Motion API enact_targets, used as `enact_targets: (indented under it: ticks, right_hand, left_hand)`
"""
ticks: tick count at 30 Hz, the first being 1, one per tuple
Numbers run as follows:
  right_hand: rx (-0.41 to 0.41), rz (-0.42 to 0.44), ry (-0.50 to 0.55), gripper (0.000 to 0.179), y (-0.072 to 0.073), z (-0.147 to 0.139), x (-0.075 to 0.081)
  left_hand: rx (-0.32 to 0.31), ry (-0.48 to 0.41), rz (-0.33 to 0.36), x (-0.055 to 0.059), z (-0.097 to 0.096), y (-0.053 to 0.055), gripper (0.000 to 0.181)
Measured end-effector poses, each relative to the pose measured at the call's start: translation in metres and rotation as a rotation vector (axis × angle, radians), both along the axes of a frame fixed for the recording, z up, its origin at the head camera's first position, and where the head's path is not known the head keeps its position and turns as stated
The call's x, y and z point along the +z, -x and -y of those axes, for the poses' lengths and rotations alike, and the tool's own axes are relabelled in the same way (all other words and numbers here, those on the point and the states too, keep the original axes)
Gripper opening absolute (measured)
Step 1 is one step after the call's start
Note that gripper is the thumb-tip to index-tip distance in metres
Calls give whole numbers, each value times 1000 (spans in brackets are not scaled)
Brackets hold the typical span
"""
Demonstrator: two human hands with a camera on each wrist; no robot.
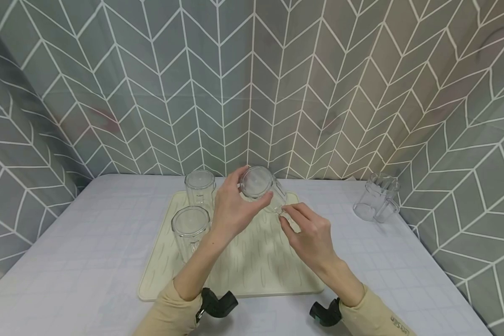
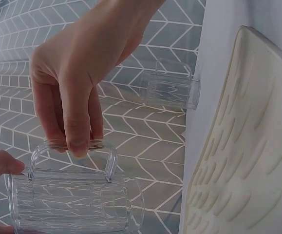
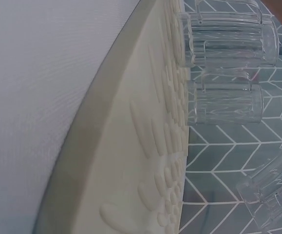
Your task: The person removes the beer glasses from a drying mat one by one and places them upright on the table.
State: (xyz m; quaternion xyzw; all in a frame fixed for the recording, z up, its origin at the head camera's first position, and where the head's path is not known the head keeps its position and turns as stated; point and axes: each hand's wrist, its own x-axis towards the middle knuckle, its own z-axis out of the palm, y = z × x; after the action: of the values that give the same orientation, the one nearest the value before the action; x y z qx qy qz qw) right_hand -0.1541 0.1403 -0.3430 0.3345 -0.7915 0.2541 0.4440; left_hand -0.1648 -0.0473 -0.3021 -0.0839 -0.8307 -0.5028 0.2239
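Note:
A clear glass mug (image 1: pixel 257 182) is tilted above the mat, its round flat end towards the head camera. My left hand (image 1: pixel 234 207) grips it by that end, thumb on the near side and fingers behind. On its other side my right hand (image 1: pixel 311 233) pinches the handle; the left wrist view shows those fingertips closed around the handle (image 2: pixel 112 163). Only the left hand's fingers (image 2: pixel 2 165) show at that view's edge. Part of the held mug (image 3: pixel 274 183) appears in the right wrist view, but the right hand's grip is hidden there.
Two more glass mugs, one farther back (image 1: pixel 199 184) and one nearer (image 1: pixel 190 224), stand on the left of a cream ridged mat (image 1: pixel 252 280). Another glass mug (image 1: pixel 367 205) stands on the white-covered table (image 1: pixel 67 261) at right. A patterned curtain (image 1: pixel 252 84) encloses the back and sides.

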Motion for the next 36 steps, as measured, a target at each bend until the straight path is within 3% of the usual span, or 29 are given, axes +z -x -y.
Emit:
enact_targets:
  ticks: [8,21,31,36]
  right_hand:
    - [-22,-14,11,23,1,0,-2]
    - [0,23,37,25,1,0,1]
    - [26,219,166,16,-2,-3,3]
    - [27,248,198,10,-2,-3,3]
  left_hand:
    - [1,-40,-50,0,0,0,72]
    - [37,1,-85,-2,2,1,64]
    - [78,-26,-119,-3,3,1,67]
    - [91,-48,-142,-3,3,1,66]
